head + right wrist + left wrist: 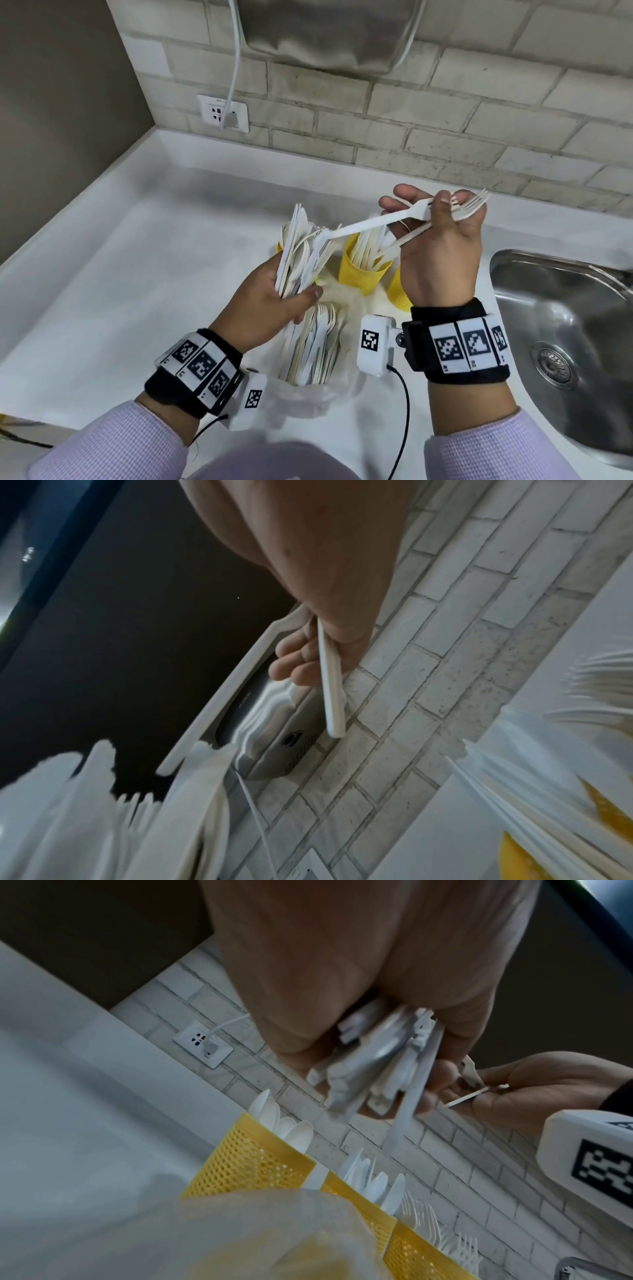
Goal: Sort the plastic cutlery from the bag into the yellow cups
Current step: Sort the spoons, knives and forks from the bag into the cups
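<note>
The person's left hand point(270, 301) is curled round a thick bundle of white cutlery point(301, 250), thumb pressed against its lower end, the pieces fanning upward past the fingers. The right hand point(442, 246) is raised just beyond and to the right of it, thumb and fingers pinching two white forks point(387, 222) near their tine ends; the long handles slant back down toward the left hand, and the upper one reaches the top of the bundle.

Below and between the two hands stand the yellow cups point(363, 270), mesh-walled, side by side on the white counter point(137, 274). From the left wrist view one cup holds spoons, the next knives, the third forks.

Right under the left wrist lies the clear plastic bag point(308, 387), open, with more white cutlery in it.

A steel sink point(561, 329) sits to the right of the right hand. Beyond both hands, a wall socket point(222, 113) with a white cable is set in the brick-tiled wall.
</note>
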Motion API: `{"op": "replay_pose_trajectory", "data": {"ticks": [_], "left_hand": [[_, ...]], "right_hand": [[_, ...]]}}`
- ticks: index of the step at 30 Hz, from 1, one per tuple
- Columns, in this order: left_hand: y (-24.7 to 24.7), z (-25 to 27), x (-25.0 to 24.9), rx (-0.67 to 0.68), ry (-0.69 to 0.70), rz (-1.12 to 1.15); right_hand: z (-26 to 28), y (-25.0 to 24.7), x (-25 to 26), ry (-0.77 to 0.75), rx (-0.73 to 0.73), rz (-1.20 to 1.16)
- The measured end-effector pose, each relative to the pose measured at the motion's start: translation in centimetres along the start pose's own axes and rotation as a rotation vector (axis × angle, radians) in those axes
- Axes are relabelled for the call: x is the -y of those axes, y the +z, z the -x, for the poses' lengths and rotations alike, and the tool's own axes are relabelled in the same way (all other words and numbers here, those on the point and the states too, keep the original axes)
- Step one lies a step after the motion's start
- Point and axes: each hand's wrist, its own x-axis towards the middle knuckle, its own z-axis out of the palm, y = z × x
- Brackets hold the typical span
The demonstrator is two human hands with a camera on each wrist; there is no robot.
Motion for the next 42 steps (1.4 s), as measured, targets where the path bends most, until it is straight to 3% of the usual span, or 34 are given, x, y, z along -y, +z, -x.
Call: {"op": "replay_pose_trajectory", "data": {"ticks": [5, 11, 21, 29, 32, 38, 42], "left_hand": [[-1.6, -0.8, 0.5, -0.008, -0.001, 0.001], [-1.5, -1.6, 0.5, 0.037, 0.013, 0.031], [-0.5, -1.9, 1.0, 0.149, 0.015, 0.035], [-0.3, -1.6, 0.3, 0.130, 0.011, 0.010], [-0.4, -1.4, 0.1, 0.128, -0.003, 0.010], [-0.3, -1.5, 0.2, 0.112, -0.014, 0.030], [-0.2, -1.5, 0.1, 0.130, -0.011, 0.084]], "right_hand": [[-1.2, -0.5, -0.3, -0.159, -0.152, 0.043], [-3.2, -3.6, -0.8, -0.271, -0.315, 0.380], [-4.9, -5.9, -1.9, -0.197, -0.346, 0.377], [-4.9, -7.4, -4.7, -0.150, -0.347, 0.553], [-5.0, -8.5, -5.7, -0.127, -0.292, 0.691], [-6.0, -10.3, -6.3, -0.227, -0.002, 1.269], [-5.1, -9.7, -6.0, -0.298, 0.113, 1.436]]}}
